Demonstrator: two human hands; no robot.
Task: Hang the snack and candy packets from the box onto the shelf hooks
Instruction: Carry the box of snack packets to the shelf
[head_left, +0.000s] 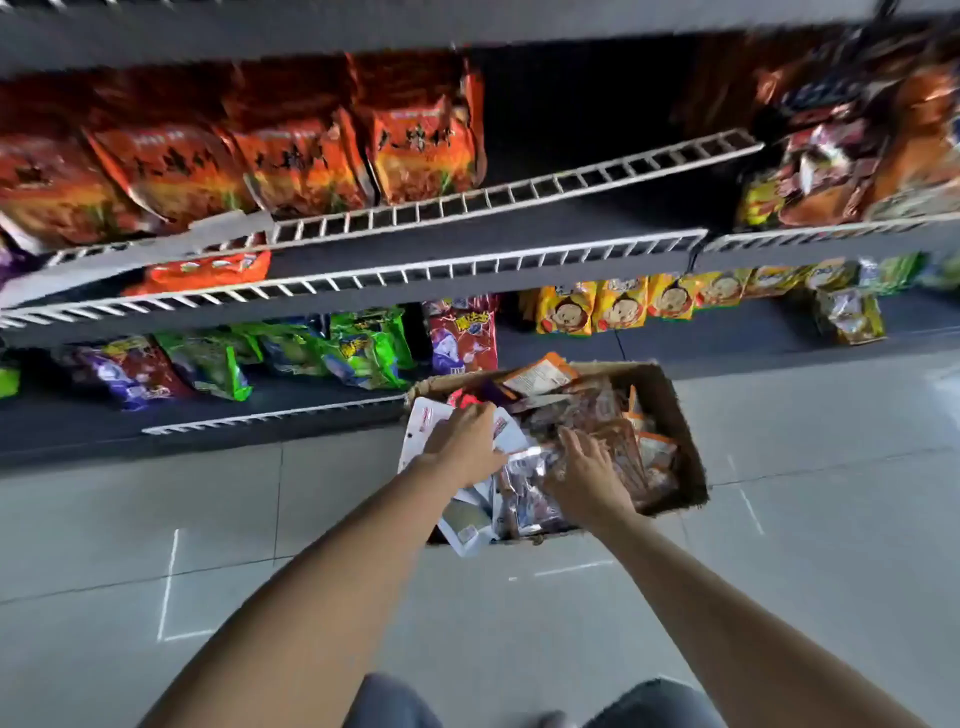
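Observation:
A brown cardboard box (670, 410) stands on the tiled floor in front of the shelves, full of snack and candy packets. My left hand (462, 444) reaches into its left side and grips white-backed packets (431, 421) at their top. My right hand (589, 475) lies with fingers spread on silvery and brown packets (524, 467) in the box's middle. More white packets (465, 525) spill over the near edge. No shelf hooks can be made out in this blurred view.
Dark shelves with white wire rails (483, 254) rise behind the box. Orange bags (291, 166) fill the upper shelf, green and purple bags (358, 348) the lowest, yellow packets (618, 306) sit at right. Grey floor tiles (831, 519) surround the box.

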